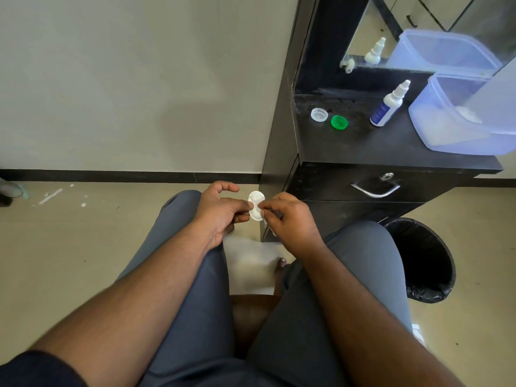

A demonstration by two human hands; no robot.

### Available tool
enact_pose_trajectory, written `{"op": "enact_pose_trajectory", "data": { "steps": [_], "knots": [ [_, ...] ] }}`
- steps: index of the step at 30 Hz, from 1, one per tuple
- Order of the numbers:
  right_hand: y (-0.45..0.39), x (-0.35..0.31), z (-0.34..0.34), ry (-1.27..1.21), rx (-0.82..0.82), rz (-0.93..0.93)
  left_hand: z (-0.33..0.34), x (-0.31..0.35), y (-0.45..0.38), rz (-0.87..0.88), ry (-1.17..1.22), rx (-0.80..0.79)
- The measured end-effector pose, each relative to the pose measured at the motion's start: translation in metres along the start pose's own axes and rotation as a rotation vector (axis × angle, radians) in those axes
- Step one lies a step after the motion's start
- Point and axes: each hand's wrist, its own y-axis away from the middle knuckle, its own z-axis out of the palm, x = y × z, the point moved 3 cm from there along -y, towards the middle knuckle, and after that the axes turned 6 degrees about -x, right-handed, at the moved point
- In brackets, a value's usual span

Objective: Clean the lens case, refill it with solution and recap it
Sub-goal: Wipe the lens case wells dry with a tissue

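A white two-well lens case (255, 203) hangs in front of my knees, uncapped. My left hand (223, 209) pinches its left edge with thumb and fingers. My right hand (287, 216) pinches a small white wad against the nearer well; a strip of white tissue (268, 229) hangs below that hand. The two caps lie on the black counter (377, 146): a clear white cap (319, 114) and a green cap (339, 122) beside it. The solution bottle (386, 107), white with a blue label, stands capped to their right.
A pale blue plastic tub (435, 127) with white tissue inside stands at the counter's right end. A mirror (413, 32) rises behind it. A drawer with a metal handle (374, 190) is below the counter. A black-lined bin (424, 258) stands on the floor by my right knee.
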Motion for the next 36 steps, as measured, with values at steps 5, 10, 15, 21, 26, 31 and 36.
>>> {"op": "enact_pose_trajectory", "data": {
  "steps": [5, 10, 15, 21, 26, 31, 36],
  "knots": [
    [0.0, 0.001, 0.006, 0.015, -0.069, -0.011, 0.0, 0.001, 0.003, 0.069, -0.107, 0.011],
    [-0.004, 0.008, 0.004, -0.058, -0.044, 0.137, 0.002, -0.001, 0.002, 0.076, -0.137, 0.03],
    [-0.001, 0.001, 0.008, 0.014, -0.119, 0.042, 0.004, -0.001, 0.003, 0.088, -0.174, 0.023],
    [-0.003, 0.0, 0.011, 0.041, -0.117, 0.039, 0.006, -0.001, 0.005, 0.084, -0.206, 0.016],
    [-0.004, 0.002, 0.013, 0.024, -0.085, 0.062, 0.007, 0.001, 0.005, 0.091, -0.212, 0.005],
    [-0.004, 0.003, 0.008, 0.048, -0.077, 0.068, 0.005, 0.0, 0.003, 0.082, -0.192, 0.007],
    [-0.003, 0.003, 0.01, 0.109, -0.008, 0.053, 0.005, 0.001, 0.002, 0.085, -0.187, 0.003]
  ]
}}
